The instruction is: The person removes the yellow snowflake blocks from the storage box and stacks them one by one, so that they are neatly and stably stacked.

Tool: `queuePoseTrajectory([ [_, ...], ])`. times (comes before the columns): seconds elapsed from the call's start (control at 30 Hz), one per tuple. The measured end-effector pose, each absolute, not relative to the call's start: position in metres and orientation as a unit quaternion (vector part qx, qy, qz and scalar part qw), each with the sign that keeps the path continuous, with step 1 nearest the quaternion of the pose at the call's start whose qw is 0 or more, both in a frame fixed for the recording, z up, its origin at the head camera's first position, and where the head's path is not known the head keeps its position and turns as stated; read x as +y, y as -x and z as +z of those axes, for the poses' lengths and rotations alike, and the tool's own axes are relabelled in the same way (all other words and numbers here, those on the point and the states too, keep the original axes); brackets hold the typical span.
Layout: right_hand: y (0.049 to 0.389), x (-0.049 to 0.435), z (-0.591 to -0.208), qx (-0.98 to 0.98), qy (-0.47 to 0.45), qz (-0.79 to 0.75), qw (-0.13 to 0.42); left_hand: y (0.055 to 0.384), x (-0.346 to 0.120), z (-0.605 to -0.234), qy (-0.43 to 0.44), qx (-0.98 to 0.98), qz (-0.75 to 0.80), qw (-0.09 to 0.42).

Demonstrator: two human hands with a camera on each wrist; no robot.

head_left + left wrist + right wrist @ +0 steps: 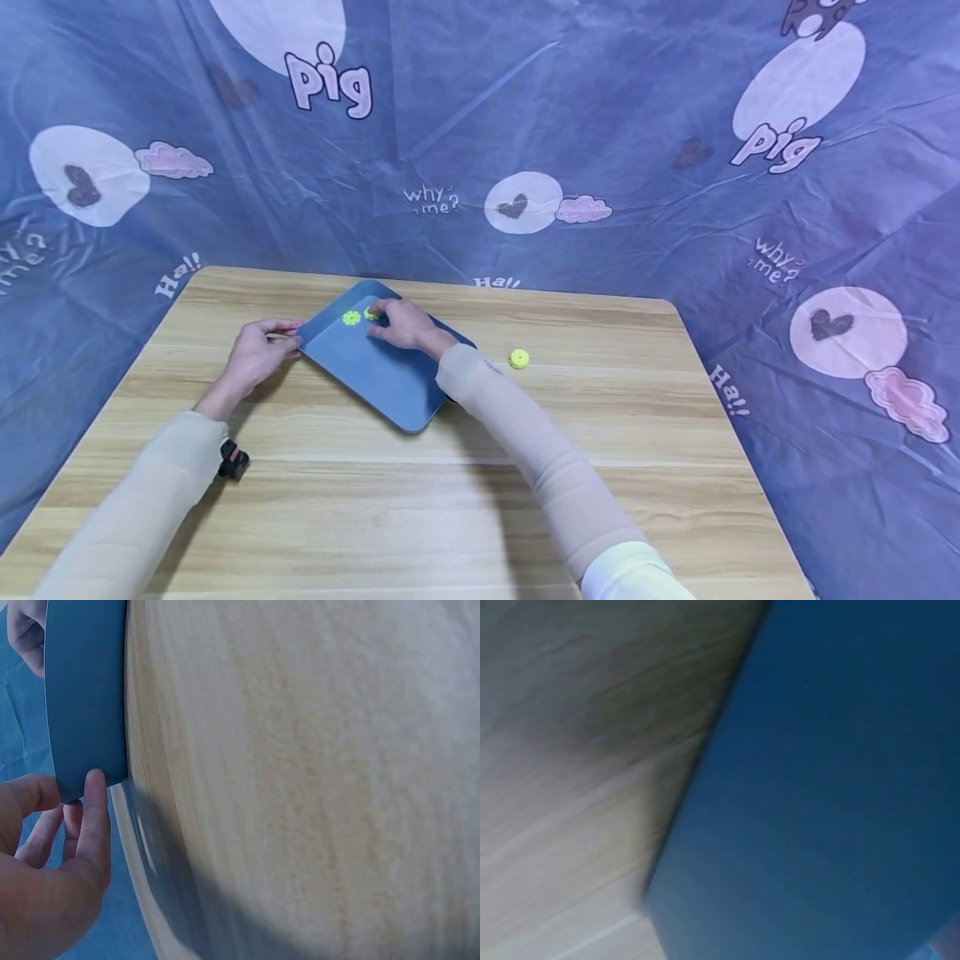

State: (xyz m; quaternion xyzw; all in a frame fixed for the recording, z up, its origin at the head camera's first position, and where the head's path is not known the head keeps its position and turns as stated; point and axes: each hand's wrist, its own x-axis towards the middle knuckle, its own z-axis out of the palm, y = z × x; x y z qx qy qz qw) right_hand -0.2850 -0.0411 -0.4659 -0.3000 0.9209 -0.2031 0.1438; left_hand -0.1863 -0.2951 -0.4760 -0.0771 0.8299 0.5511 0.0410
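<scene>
In the head view a blue tray point(375, 367) with raised walls lies slanted on the table. My left hand point(258, 354) pinches its left corner between thumb and fingers; the left wrist view shows the fingertips on the tray wall point(86, 697). Inside the tray, near the far corner, is a yellow-green notched disc point(351, 317). Beside it sits a second yellow-green disc point(371, 314), with my right hand point(405, 323) reaching over it, index finger touching its top and thumb held apart. Only tray and table fill most of the right wrist view.
Another yellow-green disc point(518, 358) rests on the wooden table point(420, 508), to the right of the tray. A sliver of yellow point(451, 402) shows beneath my right wrist. Blue printed cloth point(465, 108) hangs behind and along the sides of the table.
</scene>
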Motion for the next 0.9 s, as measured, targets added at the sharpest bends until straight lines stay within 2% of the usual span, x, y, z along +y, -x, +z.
queuePoseTrajectory([
  [0.57,0.2814,-0.0363,-0.4644,0.920,0.312,-0.199,0.130,0.1865,-0.2954,-0.4745,0.075,0.834,0.545,0.043],
  [0.9,0.2792,-0.0371,-0.4673,0.926,0.313,-0.155,0.146,0.1847,-0.2946,-0.4750,0.077,0.828,0.555,0.040],
])
